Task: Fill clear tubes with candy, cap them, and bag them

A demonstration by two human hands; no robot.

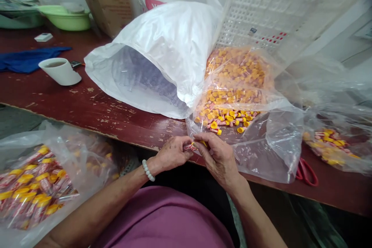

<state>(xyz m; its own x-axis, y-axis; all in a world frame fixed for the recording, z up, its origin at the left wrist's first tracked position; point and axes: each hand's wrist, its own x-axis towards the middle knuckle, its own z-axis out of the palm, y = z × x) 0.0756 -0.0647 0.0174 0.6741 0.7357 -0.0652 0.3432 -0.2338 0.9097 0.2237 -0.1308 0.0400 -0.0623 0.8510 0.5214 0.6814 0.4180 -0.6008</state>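
Near the table's front edge, my left hand [175, 152], with a beaded bracelet at the wrist, pinches a small red-and-white tube [190, 147]. Close beside it, my right hand [216, 157] has its thumb and fingers closed on a small yellow piece [204, 143], partly hidden by the fingers. Just beyond the hands lies a clear plastic bag [267, 135] with many small red-and-white tubes with yellow caps [229, 118] at its opening. A large white sack [174, 42] lies open to its left, with thin, dark curled pieces inside.
A cup of brown liquid [62, 73] stands at the left, near a blue cloth [29, 59]. Red scissors [307, 172] lie at the right edge. A bag of capped tubes [37, 190] sits lower left. Behind are a carton [107, 2] and a white plastic crate [247, 11].
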